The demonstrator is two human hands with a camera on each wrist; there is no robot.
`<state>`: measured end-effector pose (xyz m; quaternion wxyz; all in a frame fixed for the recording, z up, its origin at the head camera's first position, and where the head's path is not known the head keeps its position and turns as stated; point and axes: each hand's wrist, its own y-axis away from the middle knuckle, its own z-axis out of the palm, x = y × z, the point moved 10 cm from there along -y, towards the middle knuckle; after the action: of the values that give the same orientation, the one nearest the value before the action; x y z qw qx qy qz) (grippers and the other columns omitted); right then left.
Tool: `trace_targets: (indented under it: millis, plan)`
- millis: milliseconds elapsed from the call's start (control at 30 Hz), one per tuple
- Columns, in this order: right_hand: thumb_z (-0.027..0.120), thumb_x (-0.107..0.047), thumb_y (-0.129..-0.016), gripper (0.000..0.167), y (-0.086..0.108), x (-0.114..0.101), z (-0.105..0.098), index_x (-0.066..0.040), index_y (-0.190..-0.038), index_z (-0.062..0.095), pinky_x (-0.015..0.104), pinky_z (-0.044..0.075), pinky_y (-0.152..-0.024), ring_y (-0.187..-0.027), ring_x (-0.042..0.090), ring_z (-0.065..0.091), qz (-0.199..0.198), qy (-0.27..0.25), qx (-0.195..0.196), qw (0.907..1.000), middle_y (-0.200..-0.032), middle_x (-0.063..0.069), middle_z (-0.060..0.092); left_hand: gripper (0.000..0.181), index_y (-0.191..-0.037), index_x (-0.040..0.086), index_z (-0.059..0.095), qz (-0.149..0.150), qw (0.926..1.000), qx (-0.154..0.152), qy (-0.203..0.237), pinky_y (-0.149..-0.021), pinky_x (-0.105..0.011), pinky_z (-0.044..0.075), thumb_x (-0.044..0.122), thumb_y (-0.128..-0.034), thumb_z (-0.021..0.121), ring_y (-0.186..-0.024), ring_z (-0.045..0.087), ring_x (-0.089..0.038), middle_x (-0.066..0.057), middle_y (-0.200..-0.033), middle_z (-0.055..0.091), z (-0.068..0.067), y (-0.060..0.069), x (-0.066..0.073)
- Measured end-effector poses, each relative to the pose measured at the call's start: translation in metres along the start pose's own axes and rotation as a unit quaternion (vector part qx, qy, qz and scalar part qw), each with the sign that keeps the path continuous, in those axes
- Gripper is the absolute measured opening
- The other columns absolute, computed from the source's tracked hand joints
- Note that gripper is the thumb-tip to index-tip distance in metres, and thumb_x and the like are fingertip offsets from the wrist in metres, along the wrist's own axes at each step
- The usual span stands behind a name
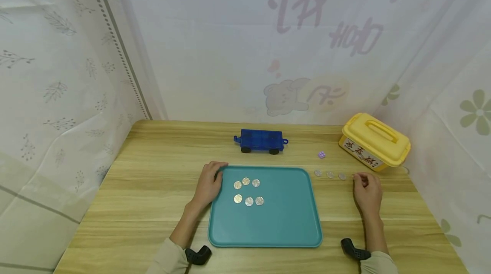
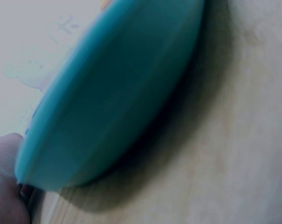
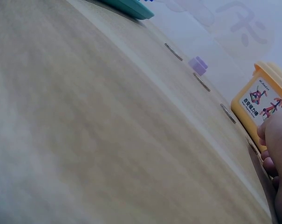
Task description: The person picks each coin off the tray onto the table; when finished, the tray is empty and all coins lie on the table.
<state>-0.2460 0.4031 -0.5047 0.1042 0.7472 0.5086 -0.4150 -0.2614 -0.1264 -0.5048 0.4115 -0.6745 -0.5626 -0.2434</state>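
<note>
On the table lies a teal tray [image 1: 284, 223] with several coins [image 1: 249, 201] in two short rows on its left half. My left hand [image 1: 208, 184] rests against the tray's back left corner; in the left wrist view part of that hand [image 2: 8, 172] shows beside the tray wall [image 2: 108, 98]. To the right of the tray, three coins [image 1: 330, 174] lie in a row. At the row's right end, my right hand [image 1: 368, 191] pinches another coin [image 3: 252, 145] with its fingertips, low over the table. Its fingers partly hide that coin.
A blue toy wagon [image 1: 262, 139] with black wheels stands behind the tray. Near the back right are a small purple piece [image 1: 321, 154] and a yellow lidded box [image 1: 376, 142] with a handle. Patterned white cloth [image 1: 215, 52] hangs around the wooden table [image 1: 172, 146].
</note>
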Motion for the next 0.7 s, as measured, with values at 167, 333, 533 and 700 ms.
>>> trace_targets:
  millis: [167, 333, 533, 700]
  plan:
    - [0.06, -0.023, -0.099, 0.028, 0.0001, -0.0006, -0.0022, 0.003, -0.109, 0.067, 0.023, 0.035, -0.075, -0.077, -0.011, 0.037, -0.005, -0.007, 0.014, 0.9999, -0.102, 0.013, 0.058, 0.03, -0.121, 0.006, 0.069, 0.001, 1.0, 0.001, 0.0, -0.091, -0.045, 0.048, -0.004, -0.0957, 0.056, -0.105, 0.054, -0.028, -0.011, -0.115, 0.067, -0.0005, -0.0004, 0.0005]
    - [0.061, -0.023, -0.099, 0.028, 0.0, -0.0006, -0.0028, 0.003, -0.109, 0.066, 0.021, 0.035, -0.074, -0.076, -0.012, 0.037, -0.008, -0.012, 0.02, 0.9997, -0.101, 0.012, 0.057, 0.03, -0.121, 0.006, 0.069, 0.005, 1.0, 0.002, -0.002, -0.092, -0.045, 0.048, -0.004, -0.0959, 0.056, -0.105, 0.054, -0.028, -0.011, -0.115, 0.067, -0.0008, -0.0015, 0.0015]
    - [0.062, -0.021, -0.099, 0.027, 0.0003, -0.0005, -0.0038, 0.003, -0.109, 0.067, 0.018, 0.034, -0.072, -0.076, -0.01, 0.038, -0.012, -0.015, 0.027, 0.9995, -0.098, 0.011, 0.057, 0.03, -0.121, 0.006, 0.069, 0.005, 1.0, 0.003, -0.002, -0.092, -0.046, 0.048, -0.004, -0.0955, 0.056, -0.106, 0.055, -0.029, -0.011, -0.114, 0.067, -0.0009, -0.0009, 0.0011]
    - [0.063, -0.022, -0.098, 0.027, 0.0012, -0.001, -0.0053, 0.003, -0.109, 0.067, 0.013, 0.032, -0.07, -0.075, -0.009, 0.038, -0.009, -0.018, 0.029, 0.9994, -0.098, 0.01, 0.057, 0.03, -0.12, 0.006, 0.069, 0.006, 0.9999, 0.007, -0.005, -0.091, -0.046, 0.049, -0.004, -0.0951, 0.057, -0.105, 0.055, -0.028, -0.01, -0.114, 0.067, -0.0005, -0.0004, -0.0008]
